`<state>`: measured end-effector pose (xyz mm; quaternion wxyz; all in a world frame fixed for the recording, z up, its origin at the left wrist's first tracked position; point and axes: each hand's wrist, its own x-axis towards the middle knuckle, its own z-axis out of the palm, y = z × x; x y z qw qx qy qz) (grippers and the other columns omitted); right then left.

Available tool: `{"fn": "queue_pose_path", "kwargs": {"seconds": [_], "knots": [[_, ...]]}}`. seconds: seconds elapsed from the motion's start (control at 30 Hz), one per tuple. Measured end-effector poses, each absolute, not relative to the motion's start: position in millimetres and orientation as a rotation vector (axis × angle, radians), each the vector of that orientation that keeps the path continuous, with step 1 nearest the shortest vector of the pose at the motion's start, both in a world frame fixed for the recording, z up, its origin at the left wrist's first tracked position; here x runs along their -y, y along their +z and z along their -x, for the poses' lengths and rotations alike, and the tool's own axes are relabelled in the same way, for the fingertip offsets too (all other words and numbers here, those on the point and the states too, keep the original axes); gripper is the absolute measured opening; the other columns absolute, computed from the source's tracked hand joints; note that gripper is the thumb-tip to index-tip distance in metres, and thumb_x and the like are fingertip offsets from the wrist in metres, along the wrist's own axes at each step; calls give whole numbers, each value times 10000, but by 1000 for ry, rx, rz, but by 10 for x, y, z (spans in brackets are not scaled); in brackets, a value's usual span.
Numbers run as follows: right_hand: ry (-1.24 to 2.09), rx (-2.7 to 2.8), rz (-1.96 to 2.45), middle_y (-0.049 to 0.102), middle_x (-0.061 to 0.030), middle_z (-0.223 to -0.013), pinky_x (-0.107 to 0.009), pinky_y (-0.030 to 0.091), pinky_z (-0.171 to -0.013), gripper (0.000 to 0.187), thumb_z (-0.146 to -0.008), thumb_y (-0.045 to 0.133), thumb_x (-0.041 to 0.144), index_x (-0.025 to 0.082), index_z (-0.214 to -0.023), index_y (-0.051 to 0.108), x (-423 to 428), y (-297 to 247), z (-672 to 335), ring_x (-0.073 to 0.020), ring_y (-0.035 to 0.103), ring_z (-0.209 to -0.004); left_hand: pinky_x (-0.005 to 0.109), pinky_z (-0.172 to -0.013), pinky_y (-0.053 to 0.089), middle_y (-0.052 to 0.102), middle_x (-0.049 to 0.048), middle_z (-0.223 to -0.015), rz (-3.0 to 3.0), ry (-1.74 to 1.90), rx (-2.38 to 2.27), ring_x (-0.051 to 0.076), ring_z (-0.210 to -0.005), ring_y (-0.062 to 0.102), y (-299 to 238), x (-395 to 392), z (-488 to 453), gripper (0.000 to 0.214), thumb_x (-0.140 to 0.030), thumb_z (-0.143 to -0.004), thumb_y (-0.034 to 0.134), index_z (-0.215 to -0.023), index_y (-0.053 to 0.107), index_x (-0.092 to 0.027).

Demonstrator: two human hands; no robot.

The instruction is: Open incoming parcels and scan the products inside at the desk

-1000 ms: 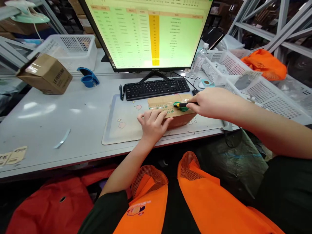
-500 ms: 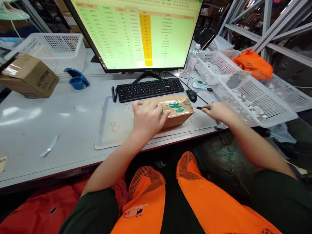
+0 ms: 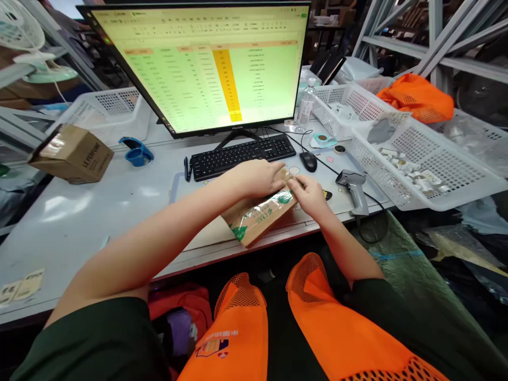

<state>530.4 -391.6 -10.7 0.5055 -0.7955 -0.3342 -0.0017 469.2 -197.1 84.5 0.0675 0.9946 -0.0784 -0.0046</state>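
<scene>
A taped brown cardboard box (image 3: 257,216) with green print lies turned at an angle at the table's front edge. My left hand (image 3: 260,177) reaches over its far side, fingers closed on the top near the right end. At that same end my right hand (image 3: 310,197) pinches the box's edge; the fingertips of both hands nearly meet there. Just right of my right hand, a small black-and-yellow tool (image 3: 327,194) rests on the desk mat, partly hidden by the hand. A grey barcode scanner (image 3: 355,190) lies farther right.
Behind the box are a keyboard (image 3: 242,154), a mouse (image 3: 308,161) and a monitor (image 3: 198,69). White baskets (image 3: 448,153) stand on the right beside a water bottle (image 3: 305,103). Toward the left are a blue tape dispenser (image 3: 137,153) and another carton (image 3: 77,156).
The black-and-yellow tool has left my right hand and lies on the mat. My right hand has moved left onto the box. The box has turned, and my left hand has shifted right along it.
</scene>
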Motion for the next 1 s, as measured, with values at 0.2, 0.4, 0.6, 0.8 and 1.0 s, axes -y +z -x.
{"fn": "queue_pose_path", "kwargs": {"seconds": [0.2, 0.4, 0.6, 0.8, 1.0], "knots": [[-140, 871, 1878, 745, -105, -1019, -418, 512, -931, 361, -1009, 495, 514, 213, -999, 696, 3741, -94, -5213, -270, 668, -996, 384, -1089, 510, 700, 153, -1288, -2760, 152, 357, 275, -1217, 668, 595, 2003, -4847, 401, -230, -948, 368, -1047, 749, -154], [-223, 825, 1682, 721, -107, -1083, -436, 517, -1025, 309, -985, 541, 541, 243, -974, 622, 3623, -141, -5226, -268, 655, -1078, 437, -1083, 507, 703, 131, -1014, -2577, 303, 473, 271, -1119, 631, 495, 1838, -5025, 256, -243, -927, 424, -759, 615, -215], [-125, 762, 1475, 698, -100, -1072, -452, 536, -1042, 402, -974, 547, 658, 258, -960, 580, 3495, -290, -5251, -271, 671, -1108, 387, -900, 542, 630, 68, -908, -2390, 251, 130, 220, -905, 619, 515, 1779, -5024, 296, -396, -908, 549, -675, 529, -216], [-336, 703, 1354, 669, -76, -909, -476, 557, -992, 358, -1005, 543, 605, 268, -888, 565, 3450, -412, -5158, -266, 685, -975, 327, -727, 525, 680, 45, -871, -2472, 99, -13, 211, -801, 634, 675, 1891, -4846, 186, -300, -731, 709, -865, 621, -205], [-173, 797, 1467, 717, -71, -961, -418, 555, -947, 308, -1017, 586, 541, 249, -933, 638, 3567, -227, -5190, -243, 693, -965, 414, -786, 512, 702, 138, -746, -2971, 249, -205, 308, -814, 690, 885, 2056, -4585, 301, -373, -900, 583, -761, 757, -171]]}}
